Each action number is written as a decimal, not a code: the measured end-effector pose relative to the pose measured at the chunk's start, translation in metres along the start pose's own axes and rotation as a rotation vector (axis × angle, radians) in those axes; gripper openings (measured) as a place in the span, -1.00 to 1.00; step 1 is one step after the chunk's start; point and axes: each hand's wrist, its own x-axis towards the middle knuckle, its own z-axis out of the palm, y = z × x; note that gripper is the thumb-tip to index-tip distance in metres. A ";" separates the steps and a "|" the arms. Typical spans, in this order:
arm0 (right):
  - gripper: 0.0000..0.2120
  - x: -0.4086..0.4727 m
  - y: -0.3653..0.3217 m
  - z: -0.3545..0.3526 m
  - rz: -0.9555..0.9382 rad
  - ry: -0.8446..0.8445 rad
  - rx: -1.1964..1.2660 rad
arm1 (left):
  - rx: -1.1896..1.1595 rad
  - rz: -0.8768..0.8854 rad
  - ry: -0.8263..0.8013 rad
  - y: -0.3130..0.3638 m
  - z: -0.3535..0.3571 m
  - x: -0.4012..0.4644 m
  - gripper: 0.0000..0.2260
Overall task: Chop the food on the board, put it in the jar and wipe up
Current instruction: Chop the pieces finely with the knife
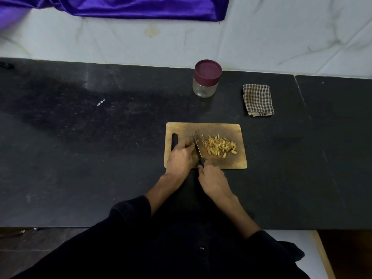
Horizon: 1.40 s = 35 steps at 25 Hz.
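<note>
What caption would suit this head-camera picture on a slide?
Right hand slices with a knife beside chopped strips on a wooden board; lidded jar and checked cloth wait behind.

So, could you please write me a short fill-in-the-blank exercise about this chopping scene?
1. The right hand grips the handle of the ____.
2. The jar stands with its lid ____.
3. The checked cloth lies folded to the ____ of the jar.
4. The cut pieces lie on the wooden ____.

Missing words: knife; on; right; board
</note>
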 end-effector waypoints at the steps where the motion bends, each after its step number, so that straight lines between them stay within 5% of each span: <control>1: -0.73 0.000 -0.001 0.001 0.010 -0.003 -0.013 | 0.023 0.002 -0.007 0.000 0.000 0.000 -0.72; 15: -0.70 -0.011 0.011 0.000 0.120 0.031 0.025 | 0.093 0.027 -0.002 0.000 0.005 -0.002 -0.63; 22: -0.72 -0.006 0.003 -0.002 0.028 0.024 0.043 | -0.050 -0.035 0.051 -0.006 0.004 -0.005 -0.65; 35: -0.75 -0.001 -0.004 0.004 0.012 -0.010 -0.036 | 0.061 -0.006 0.006 -0.001 0.002 -0.006 -0.65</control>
